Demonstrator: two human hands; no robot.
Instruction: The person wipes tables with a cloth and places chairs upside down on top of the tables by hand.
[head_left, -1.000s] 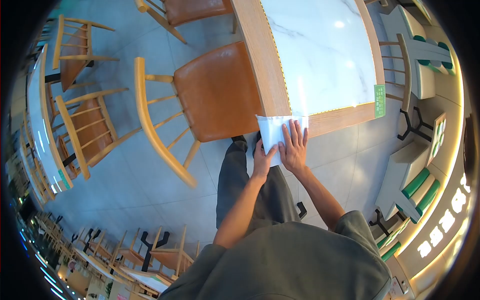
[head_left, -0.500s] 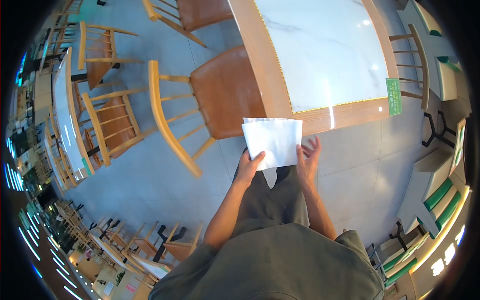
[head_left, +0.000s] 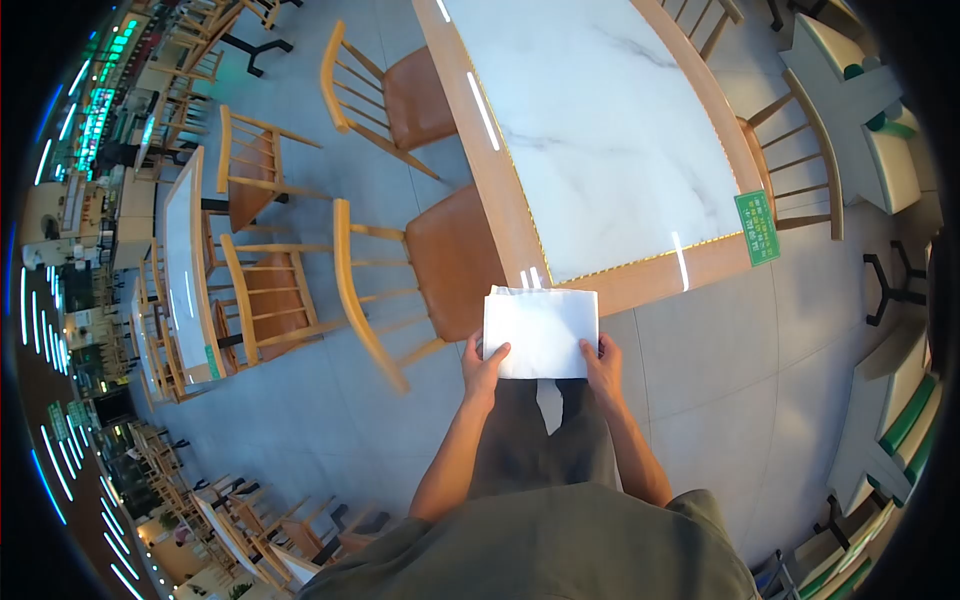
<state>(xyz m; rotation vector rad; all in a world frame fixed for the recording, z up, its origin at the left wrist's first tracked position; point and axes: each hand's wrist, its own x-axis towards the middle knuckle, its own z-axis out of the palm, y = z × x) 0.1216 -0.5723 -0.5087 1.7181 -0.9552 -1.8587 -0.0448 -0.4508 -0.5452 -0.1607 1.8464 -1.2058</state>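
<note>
A folded white cloth (head_left: 541, 333) is stretched flat in front of my body, its layered edges showing along the top. My left hand (head_left: 482, 366) grips its lower left side, thumb on top and fingers underneath. At the lower right side my right hand (head_left: 601, 364) holds it the same way. The cloth's far edge overlaps the near corner of a table (head_left: 640, 283) in view; whether it touches the wood I cannot tell. This table has a wooden border around a white marbled top. A green label (head_left: 757, 229) lies on its near right corner.
Beside the table on the left stands a wooden chair (head_left: 455, 265) with a brown seat, and another chair (head_left: 418, 98) farther along. A chair (head_left: 815, 150) is on the right side. More tables and chairs fill the left; green-and-cream bench seats (head_left: 905, 430) line the right.
My right fingers, spread before, have closed on the cloth's right side. The cloth is flatter and squarer now. The view has shifted, so the table and chairs appear lower.
</note>
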